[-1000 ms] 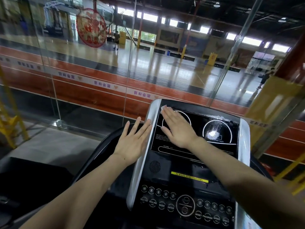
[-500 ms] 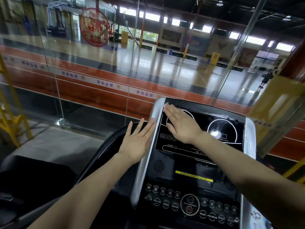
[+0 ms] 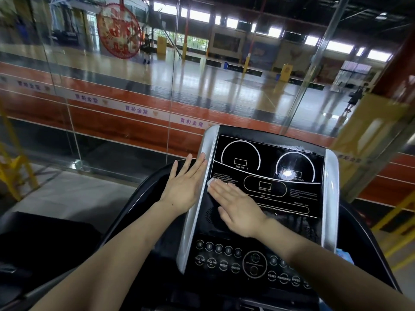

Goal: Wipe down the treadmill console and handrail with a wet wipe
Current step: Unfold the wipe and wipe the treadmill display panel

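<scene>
Wet wipe (image 3: 210, 183) lies pressed under the flat right hand (image 3: 239, 209) on the lower left of the treadmill console (image 3: 267, 189), its white corner peeking past the fingertips. Left hand (image 3: 183, 187), grip released with fingers spread, rests against the console's silver left edge (image 3: 197, 198).

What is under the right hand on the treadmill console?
A white wet wipe peeks out past the fingertips of the right hand, pressed flat on the console. The rest of it is covered.
</scene>
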Demonstrator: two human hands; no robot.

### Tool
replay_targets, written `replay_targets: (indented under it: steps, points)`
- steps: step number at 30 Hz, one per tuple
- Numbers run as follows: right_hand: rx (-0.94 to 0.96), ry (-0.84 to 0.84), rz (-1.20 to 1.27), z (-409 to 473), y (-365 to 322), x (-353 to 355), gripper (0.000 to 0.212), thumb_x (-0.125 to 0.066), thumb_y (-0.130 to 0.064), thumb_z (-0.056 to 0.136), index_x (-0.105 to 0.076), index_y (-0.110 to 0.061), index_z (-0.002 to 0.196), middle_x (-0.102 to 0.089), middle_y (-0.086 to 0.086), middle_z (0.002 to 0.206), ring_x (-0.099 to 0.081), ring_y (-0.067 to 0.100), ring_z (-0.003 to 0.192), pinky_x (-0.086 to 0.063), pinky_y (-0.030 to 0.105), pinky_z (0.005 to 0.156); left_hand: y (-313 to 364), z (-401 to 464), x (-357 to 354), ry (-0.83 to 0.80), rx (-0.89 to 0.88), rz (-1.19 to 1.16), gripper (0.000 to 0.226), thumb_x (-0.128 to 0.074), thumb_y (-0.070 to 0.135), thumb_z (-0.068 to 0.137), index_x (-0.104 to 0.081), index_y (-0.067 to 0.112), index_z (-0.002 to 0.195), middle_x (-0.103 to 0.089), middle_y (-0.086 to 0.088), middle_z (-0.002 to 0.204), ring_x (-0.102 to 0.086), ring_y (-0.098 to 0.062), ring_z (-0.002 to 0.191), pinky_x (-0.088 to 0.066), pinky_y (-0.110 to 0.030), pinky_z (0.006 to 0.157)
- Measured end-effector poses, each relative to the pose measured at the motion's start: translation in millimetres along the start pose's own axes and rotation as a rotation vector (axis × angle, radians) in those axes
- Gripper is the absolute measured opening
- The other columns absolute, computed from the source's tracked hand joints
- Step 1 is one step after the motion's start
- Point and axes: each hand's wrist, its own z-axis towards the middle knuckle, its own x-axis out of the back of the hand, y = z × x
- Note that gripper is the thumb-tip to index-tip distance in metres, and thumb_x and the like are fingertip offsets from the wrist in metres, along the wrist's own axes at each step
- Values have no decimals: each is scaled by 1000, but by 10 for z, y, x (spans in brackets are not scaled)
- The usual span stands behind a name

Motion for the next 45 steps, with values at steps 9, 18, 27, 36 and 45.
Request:
replay_targets:
  steps: [9,18,27,36,45]
  points:
    - [-12,-59,-61,-251,169,42,65,-27,-34,108,-9,-22,168,-1,-6,175,11,4,160,1,33,133,-14,-9,48,-35,0,32,68,-20,30,108,22,27,162,34,14,167,24,-25,158,12,-57,127]
    - [-46,40,-34,-86,-76,-110,62,-25,-35,108,-20,-18,167,-7,-5,174,0,9,162,-1,33,132,66,-22,46,35,7,1,72,-34,21,109,13,24,164,25,10,171,20,-23,159,10,-53,128]
    - [-95,231,-68,-683,389,-49,78,-82,9,78,-58,-15,149,-55,-3,156,-48,10,145,-39,25,118,347,-206,31,145,37,-130,61,-48,8,98,-37,17,158,-12,3,175,6,-21,162,0,-49,131]
    - [-287,284,123,-1135,499,43,60,-69,16,87,-70,-18,136,-66,-4,143,-64,13,132,-52,30,111,715,-362,96,311,13,-269,42,-55,5,93,-61,18,133,-54,-1,150,-31,-24,154,-23,-45,127]
    - [-886,544,940,-1685,-114,218,31,-74,-11,97,-78,-38,111,-77,-15,112,-67,-14,101,-52,14,93,1223,-684,-102,235,104,-448,25,-57,17,101,-68,23,122,-67,13,116,-55,-10,117,-40,-30,104]
